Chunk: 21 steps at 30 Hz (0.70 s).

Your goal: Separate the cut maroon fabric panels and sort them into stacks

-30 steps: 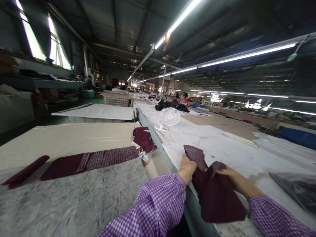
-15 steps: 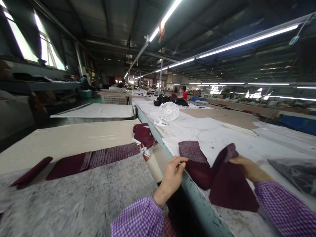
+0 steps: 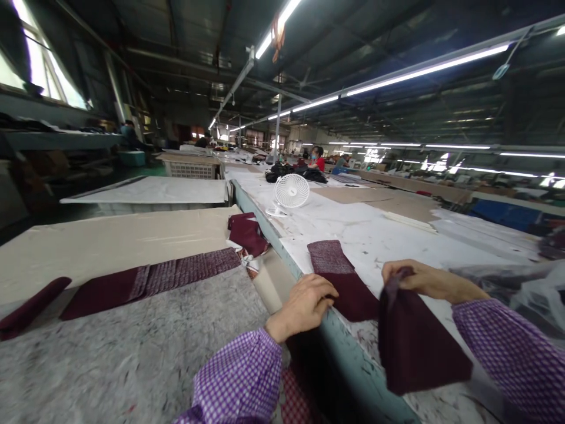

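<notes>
My right hand [image 3: 408, 277] pinches the bunched top of a maroon fabric piece [image 3: 421, 347], which hangs down over the table's near part. A second, flat maroon fabric piece [image 3: 353, 294] with a speckled, lighter end lies on the white-covered table along its edge. At that piece's left edge are the curled fingers of my left hand [image 3: 306, 303], closed on the cloth's border; the fingertips are partly hidden. To the left, a fanned row of maroon fabric pieces [image 3: 176, 277] rests on a grey mottled sheet [image 3: 168, 341].
A rolled maroon cloth [image 3: 35, 309] and a crumpled maroon bundle [image 3: 247, 232] lie on the left surface. A white clip fan [image 3: 291, 191] stands on the table [image 3: 335, 218]. Clear plastic [image 3: 534, 288] lies at right. A dark gap separates the two surfaces. People sit farther back.
My right hand has shifted left and up with its fabric piece, which now hangs apart from the flat one. My left hand stays at the flat piece's edge. The view has turned slightly right.
</notes>
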Motion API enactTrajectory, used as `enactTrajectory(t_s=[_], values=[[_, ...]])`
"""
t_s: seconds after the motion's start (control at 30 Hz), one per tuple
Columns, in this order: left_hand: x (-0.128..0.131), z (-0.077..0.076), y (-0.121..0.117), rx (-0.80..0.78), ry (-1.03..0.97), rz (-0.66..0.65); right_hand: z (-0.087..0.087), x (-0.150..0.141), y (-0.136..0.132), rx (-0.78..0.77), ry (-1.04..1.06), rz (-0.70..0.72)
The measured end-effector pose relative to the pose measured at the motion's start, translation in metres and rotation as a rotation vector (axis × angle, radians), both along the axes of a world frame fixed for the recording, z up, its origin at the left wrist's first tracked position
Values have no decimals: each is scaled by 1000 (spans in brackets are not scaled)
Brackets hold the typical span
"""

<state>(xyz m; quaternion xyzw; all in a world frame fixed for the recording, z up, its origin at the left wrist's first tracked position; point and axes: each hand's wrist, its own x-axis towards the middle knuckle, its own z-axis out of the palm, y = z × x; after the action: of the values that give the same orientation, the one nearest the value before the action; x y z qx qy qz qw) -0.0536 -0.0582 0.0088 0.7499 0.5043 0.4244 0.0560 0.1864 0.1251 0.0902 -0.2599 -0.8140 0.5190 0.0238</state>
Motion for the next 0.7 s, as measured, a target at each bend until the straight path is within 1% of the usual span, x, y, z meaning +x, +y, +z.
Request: enactTrajectory(t_s=[0.07,0.13,0.2,0.27,0.33,0.4,0.5,0.57,0.63,0.7], values=[[4,6,-3,68,-94,75,1,-13,0,-73,-133,52],[13,11,-8,145,-103,110,1,-26,0,-139,-250,89],[24,13,-13,212,-22,90,0,-37,0,-156,-304,124],[35,12,-16,249,108,53,-1,-45,-1,-139,-332,168],[44,8,-16,221,236,10,-2,-50,1,-116,-355,199],[49,4,-13,155,308,-7,-3,-51,5,-120,-366,197],[52,1,-10,89,340,-9,-3,-41,17,-171,-385,138],[52,1,-8,76,351,-17,2,-27,24,-164,-338,35],[51,0,-6,75,349,-21,12,-11,23,-54,-168,-122],[51,-1,-5,86,333,-4,24,-2,12,103,17,-230]])
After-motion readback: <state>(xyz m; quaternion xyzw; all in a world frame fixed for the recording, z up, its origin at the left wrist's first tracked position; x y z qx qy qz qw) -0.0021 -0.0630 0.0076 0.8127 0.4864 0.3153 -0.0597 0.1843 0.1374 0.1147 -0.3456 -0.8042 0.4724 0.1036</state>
